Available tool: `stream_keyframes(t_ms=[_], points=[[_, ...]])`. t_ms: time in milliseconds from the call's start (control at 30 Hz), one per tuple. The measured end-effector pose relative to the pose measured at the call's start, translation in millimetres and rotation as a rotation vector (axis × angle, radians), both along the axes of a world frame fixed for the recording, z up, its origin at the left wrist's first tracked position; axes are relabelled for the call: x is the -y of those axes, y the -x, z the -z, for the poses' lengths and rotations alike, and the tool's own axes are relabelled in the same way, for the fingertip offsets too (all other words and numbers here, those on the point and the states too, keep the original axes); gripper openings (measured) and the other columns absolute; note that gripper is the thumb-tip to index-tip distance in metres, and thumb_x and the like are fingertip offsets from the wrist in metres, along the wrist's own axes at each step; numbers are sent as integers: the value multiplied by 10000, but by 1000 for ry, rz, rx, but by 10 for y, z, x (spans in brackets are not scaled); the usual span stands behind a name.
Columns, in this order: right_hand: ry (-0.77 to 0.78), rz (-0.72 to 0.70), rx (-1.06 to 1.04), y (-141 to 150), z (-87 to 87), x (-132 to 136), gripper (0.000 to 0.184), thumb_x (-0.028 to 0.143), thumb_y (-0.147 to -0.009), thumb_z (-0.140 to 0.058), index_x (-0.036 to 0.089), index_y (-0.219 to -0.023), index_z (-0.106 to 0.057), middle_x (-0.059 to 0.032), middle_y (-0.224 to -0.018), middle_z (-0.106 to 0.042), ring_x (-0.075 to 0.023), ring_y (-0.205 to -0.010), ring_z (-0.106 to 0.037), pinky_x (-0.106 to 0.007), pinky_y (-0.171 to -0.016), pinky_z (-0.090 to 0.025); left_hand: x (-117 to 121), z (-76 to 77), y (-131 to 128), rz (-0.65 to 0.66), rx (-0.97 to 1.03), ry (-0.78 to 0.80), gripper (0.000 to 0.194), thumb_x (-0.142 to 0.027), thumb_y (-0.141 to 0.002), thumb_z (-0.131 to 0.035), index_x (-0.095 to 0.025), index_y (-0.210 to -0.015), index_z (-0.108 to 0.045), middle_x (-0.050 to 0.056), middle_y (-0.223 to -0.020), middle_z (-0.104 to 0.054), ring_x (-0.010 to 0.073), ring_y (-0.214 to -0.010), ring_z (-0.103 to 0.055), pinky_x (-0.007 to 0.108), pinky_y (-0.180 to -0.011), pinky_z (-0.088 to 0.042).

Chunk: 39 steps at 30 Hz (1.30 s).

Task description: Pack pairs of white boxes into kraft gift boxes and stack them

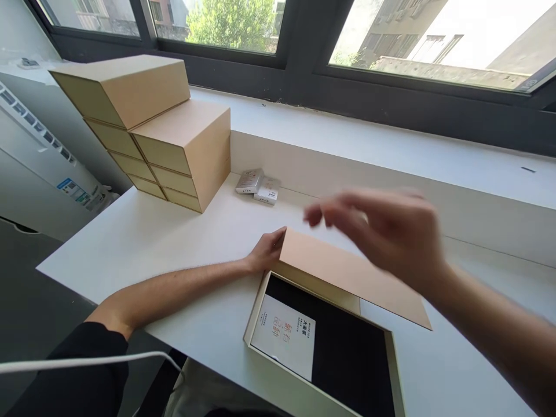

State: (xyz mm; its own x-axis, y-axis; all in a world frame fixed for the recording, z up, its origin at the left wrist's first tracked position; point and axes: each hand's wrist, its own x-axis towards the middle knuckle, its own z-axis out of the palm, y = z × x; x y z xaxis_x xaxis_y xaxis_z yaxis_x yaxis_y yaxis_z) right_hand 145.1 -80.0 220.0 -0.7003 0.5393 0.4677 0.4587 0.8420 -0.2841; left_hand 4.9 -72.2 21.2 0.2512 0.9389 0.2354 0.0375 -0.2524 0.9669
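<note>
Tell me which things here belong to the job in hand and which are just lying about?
Apparently part of the job:
open box
raised lid, gripped by the left hand
white printed pack inside the box

Seemingly just lying about:
two small silvery packs
stacked boxes, untouched, though resembling the open one

Box lid (330,265) is tan, insert (351,359) blk, card (284,347) wht w/ orange/blk print, tbl (182,231) wht.
</note>
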Motion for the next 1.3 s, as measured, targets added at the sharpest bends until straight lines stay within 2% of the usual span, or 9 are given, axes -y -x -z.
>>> stream_keyframes(t_ms=[100,200,367,500,667,833,1000,1167,1300], points=[[30,165,372,467,193,-885,325,388,-1011,-449,224,-1248,-601,-49,-1026,-725,-174,-895,-681,-289,-756,-513,-18,10,-6,20,30,11,150,-231,-771,-597,-163,-896,-551,-7,-799,-620,144,-761,-554,230,-674,-444],[33,202,714,922,659,-1537,675,485,-862,-659,200,-1439,-455,-156,-1297,-619,-302,-1132,-604,-362,-831,-489,-46,32,-15,23,18,-1,116,-191,-771,-594,-157,-874,-553,-19,-772,-617,135,-743,-552,223,-681,-446],[-43,153,752,1336,1241,-1762,619,389,-852,-642,115,-1388,-499,-267,-1358,-525,-405,-1242,-486,-449,-884,-433,-115,94,-43,4,-28,-63,88,-146,-775,-562,-161,-859,-542,-27,-762,-595,118,-708,-510,218,-670,-424],[-62,107,700,1392,1284,-1721,406,199,-884,-521,103,-1274,-573,-246,-1171,-636,-360,-1114,-576,-419,-844,-430,-152,120,-57,-2,-56,-84,80,-145,-785,-549,-161,-862,-533,-37,-743,-572,107,-684,-474,211,-656,-406],[-31,217,515,1216,923,-1705,501,211,-960,-369,162,-1458,-344,-163,-1076,-675,-272,-904,-661,-372,-721,-496,-155,114,-37,0,-65,-86,98,-138,-780,-554,-154,-876,-552,-33,-745,-585,111,-694,-491,209,-650,-407],[523,229,-210,444,444,-1199,454,333,-959,-403,244,-1394,-306,-58,-930,-663,-209,-771,-670,-319,-545,-556,-84,14,-16,21,-16,-34,209,-125,-762,-573,-141,-968,-599,-2,-820,-668,144,-757,-586,226,-685,-460],[794,322,-541,-537,231,-79,343,389,-869,-618,277,-1123,-417,7,-829,-620,-202,-712,-658,-313,-479,-562,10,-23,47,-7,-16,-9,301,-163,-716,-629,-139,-1017,-633,30,-912,-728,193,-857,-658,263,-750,-510],[745,562,-645,-1031,392,1045,323,395,-842,-697,289,-1074,-498,5,-905,-630,-174,-712,-656,-284,-522,-580,40,120,101,-100,-32,-62,314,-265,-711,-661,-157,-1006,-646,46,-992,-740,207,-916,-667,280,-755,-533],[768,669,-526,-1156,690,1567,253,434,-902,-633,275,-1069,-529,-23,-1039,-663,-179,-776,-682,-304,-580,-604,79,112,117,-131,-70,-95,285,-342,-752,-666,-148,-960,-653,62,-975,-739,203,-882,-668,279,-716,-537]])
